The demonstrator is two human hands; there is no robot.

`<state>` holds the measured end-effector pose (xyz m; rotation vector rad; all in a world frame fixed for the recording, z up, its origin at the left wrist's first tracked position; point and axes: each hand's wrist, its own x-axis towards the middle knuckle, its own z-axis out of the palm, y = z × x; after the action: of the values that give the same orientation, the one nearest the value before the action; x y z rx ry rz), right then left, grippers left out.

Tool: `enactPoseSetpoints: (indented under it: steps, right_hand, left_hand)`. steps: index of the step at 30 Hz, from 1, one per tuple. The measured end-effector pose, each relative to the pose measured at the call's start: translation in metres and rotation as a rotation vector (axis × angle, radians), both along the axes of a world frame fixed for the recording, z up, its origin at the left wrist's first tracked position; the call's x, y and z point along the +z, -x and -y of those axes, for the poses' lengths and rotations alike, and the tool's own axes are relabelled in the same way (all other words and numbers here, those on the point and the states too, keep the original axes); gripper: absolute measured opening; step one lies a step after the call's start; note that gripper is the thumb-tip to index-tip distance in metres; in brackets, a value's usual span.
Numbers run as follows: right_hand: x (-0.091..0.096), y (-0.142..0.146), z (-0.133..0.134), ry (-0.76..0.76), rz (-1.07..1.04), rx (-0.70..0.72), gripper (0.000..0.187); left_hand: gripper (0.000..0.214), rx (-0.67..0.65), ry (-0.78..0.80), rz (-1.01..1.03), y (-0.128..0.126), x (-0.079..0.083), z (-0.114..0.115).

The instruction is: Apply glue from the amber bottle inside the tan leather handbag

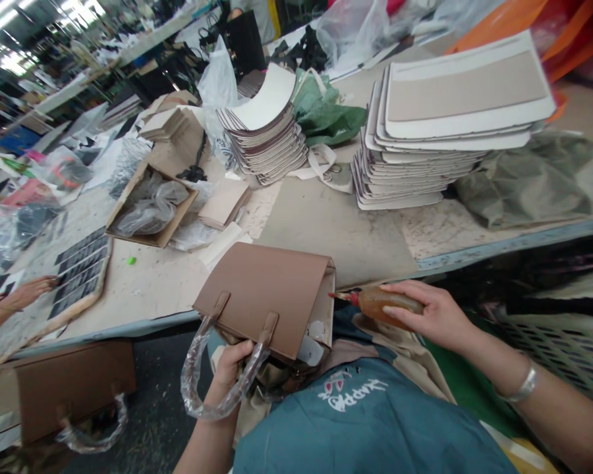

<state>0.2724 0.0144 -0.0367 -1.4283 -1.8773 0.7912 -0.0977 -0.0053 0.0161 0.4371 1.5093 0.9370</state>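
Left hand: closed on the near edge (pixel 232 365) of a brown, boxy, leather-look bag (pixel 271 283).
Handle: clear-plastic-wrapped loop (pixel 197 388) around the left wrist area, already attached.
Bag: just beyond the left hand, its right side gaping, apparently unfinished.
Right hand (pixel 425 313): wrapped around an amber squeeze bottle (pixel 388 306), red nozzle at that gap; contact unclear.
Stack: white-and-taupe flat panels (pixel 425 178) beyond the right hand, not yet fitted.
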Motion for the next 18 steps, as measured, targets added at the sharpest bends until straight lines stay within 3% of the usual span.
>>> enactPoseSetpoints:
  steps: [6,13,16,18]
  right_hand:
    - [-0.009,0.000,-0.015,-0.070,-0.032,-0.110,0.034]
    - [-0.009,0.004,0.012,0.066,-0.072,-0.024,0.033]
    - [-0.011,0.004,0.015,0.090,-0.087,0.011,0.033]
    - [-0.013,0.004,0.011,0.059,-0.080,-0.039,0.033]
  left_hand:
    - [0.018,0.014,-0.033,-0.011,0.004,0.003,0.006]
    - [0.026,-0.005,-0.005,0.032,0.014,-0.005,0.005]
    - [0.023,-0.011,-0.018,0.039,0.012,0.000,0.002]
    - [0.020,-0.006,-0.037,0.038,0.010,0.008,0.000]
